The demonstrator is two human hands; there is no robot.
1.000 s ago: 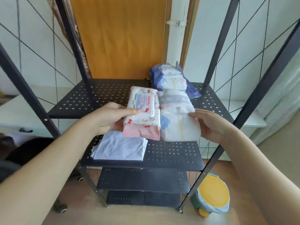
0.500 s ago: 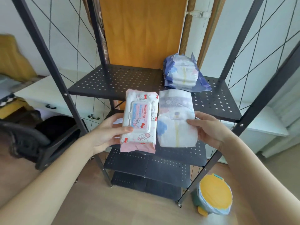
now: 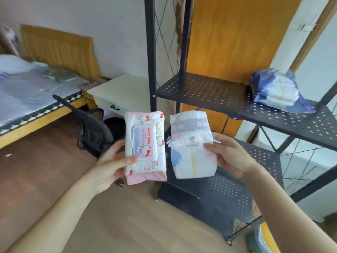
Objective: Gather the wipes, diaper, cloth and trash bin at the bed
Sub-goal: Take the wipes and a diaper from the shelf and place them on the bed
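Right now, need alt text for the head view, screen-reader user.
A person's left hand holds a pink wipes pack and the right hand a folded diaper, both in the air before a black metal shelf rack. A bed lies left; an open diaper bag sits on the rack.

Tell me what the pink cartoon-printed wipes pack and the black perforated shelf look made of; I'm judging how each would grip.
The pink cartoon-printed wipes pack looks like soft plastic film with a slight sheen, crimped at its ends, with a stiffer-looking white flip lid. The black perforated shelf seems to be matte painted sheet metal, going by its rows of punched holes and thin straight edge.
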